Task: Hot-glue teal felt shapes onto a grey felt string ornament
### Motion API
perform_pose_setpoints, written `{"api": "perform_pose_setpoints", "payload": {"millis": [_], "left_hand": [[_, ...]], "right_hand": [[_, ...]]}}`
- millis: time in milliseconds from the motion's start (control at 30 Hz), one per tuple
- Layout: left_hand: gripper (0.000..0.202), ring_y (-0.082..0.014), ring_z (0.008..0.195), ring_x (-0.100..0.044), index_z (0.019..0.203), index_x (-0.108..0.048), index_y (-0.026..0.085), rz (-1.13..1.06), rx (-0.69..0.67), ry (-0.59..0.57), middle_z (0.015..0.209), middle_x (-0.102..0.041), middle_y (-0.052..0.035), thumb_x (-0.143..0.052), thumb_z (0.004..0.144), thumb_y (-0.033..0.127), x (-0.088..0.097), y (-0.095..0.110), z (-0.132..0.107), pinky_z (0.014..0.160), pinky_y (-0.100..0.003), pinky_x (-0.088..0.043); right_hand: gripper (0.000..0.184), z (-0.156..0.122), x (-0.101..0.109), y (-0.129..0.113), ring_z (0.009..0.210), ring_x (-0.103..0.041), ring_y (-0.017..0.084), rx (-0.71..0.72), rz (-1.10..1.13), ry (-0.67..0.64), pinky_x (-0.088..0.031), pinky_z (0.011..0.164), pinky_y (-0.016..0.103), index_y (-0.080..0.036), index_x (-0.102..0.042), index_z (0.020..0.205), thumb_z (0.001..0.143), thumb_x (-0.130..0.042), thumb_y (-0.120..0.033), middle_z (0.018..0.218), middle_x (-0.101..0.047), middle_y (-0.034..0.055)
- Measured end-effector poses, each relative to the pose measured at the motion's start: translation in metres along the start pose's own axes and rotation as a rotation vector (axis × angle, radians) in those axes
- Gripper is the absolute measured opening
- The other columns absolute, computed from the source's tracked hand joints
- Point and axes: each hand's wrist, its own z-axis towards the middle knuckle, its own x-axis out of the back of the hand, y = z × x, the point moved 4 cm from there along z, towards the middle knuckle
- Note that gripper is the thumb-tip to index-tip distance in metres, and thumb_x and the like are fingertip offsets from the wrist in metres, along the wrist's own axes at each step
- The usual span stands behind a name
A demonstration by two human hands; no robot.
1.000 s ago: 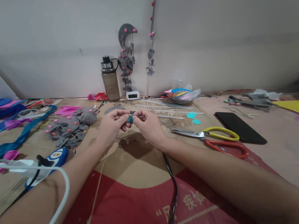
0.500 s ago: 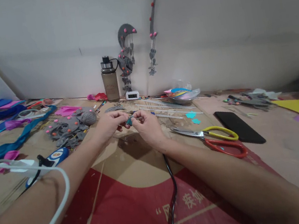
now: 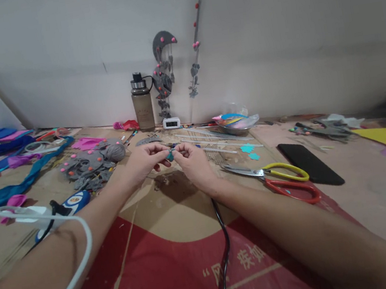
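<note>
My left hand (image 3: 144, 160) and my right hand (image 3: 192, 161) meet above the cardboard-covered floor (image 3: 175, 215). Both pinch one small teal piece (image 3: 170, 155) between their fingertips. The fingers of each hand are curled in tight around it. What the piece is exactly I cannot make out. A black cable (image 3: 222, 237) runs down from under my right wrist.
Yellow-and-red scissors (image 3: 279, 180) and a black phone (image 3: 308, 158) lie to the right. Grey felt cut-outs with a yarn ball (image 3: 90, 165) lie left, beside a blue-and-white glue gun (image 3: 64, 209) with a white cable. A bottle (image 3: 141, 103), small clock (image 3: 171, 123) and metal bowl (image 3: 235, 124) stand by the wall.
Both hands have shifted slightly while still pinching the teal piece; the fingers have worked round it a little. Nothing else has moved.
</note>
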Motion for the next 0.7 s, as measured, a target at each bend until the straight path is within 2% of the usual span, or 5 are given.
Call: {"api": "perform_pose_setpoints", "payload": {"millis": [167,400,600,700], "left_hand": [[0.017,-0.0119,0.056,-0.058,0.072,-0.066,0.015,0.111,-0.070,0.086,0.064,-0.066,-0.0034,-0.063,0.070,0.032,0.0033,0.0026,-0.0005,0.048,-0.021,-0.040],[0.014,-0.0095,0.053,-0.056,0.063,-0.064,0.015,-0.028,0.003,0.066,0.058,-0.063,-0.0016,-0.062,0.069,0.027,0.0024,-0.0028,0.0006,0.046,-0.019,-0.036],[0.030,-0.0138,0.061,-0.064,0.074,-0.066,0.013,-0.170,0.082,-0.012,0.069,-0.067,-0.0065,-0.064,0.072,0.043,-0.0024,-0.0054,0.0023,0.046,-0.019,-0.039],[0.031,-0.0165,0.065,-0.066,0.083,-0.066,0.014,-0.089,0.066,-0.009,0.073,-0.069,-0.0073,-0.066,0.071,0.043,-0.0016,-0.0020,0.0013,0.049,-0.021,-0.043]], "right_hand": [[0.016,-0.0034,-0.0024,-0.0016,0.053,-0.040,0.010,0.066,-0.064,-0.023,-0.033,0.052,0.022,-0.019,-0.055,0.075,0.076,-0.051,-0.034,0.063,-0.054,-0.0028],[0.016,-0.0040,-0.0032,0.0003,0.058,-0.044,0.011,0.096,-0.111,-0.019,-0.035,0.057,0.023,-0.019,-0.056,0.075,0.077,-0.050,-0.034,0.066,-0.057,-0.0021],[0.016,0.0004,-0.0007,0.0014,0.053,-0.042,0.009,-0.024,0.006,-0.003,-0.033,0.053,0.022,-0.018,-0.053,0.071,0.074,-0.051,-0.034,0.061,-0.053,-0.0034],[0.017,0.0018,0.0001,0.0036,0.055,-0.043,0.010,-0.030,0.026,0.006,-0.034,0.053,0.022,-0.018,-0.053,0.071,0.074,-0.051,-0.034,0.064,-0.054,-0.0023]]}}
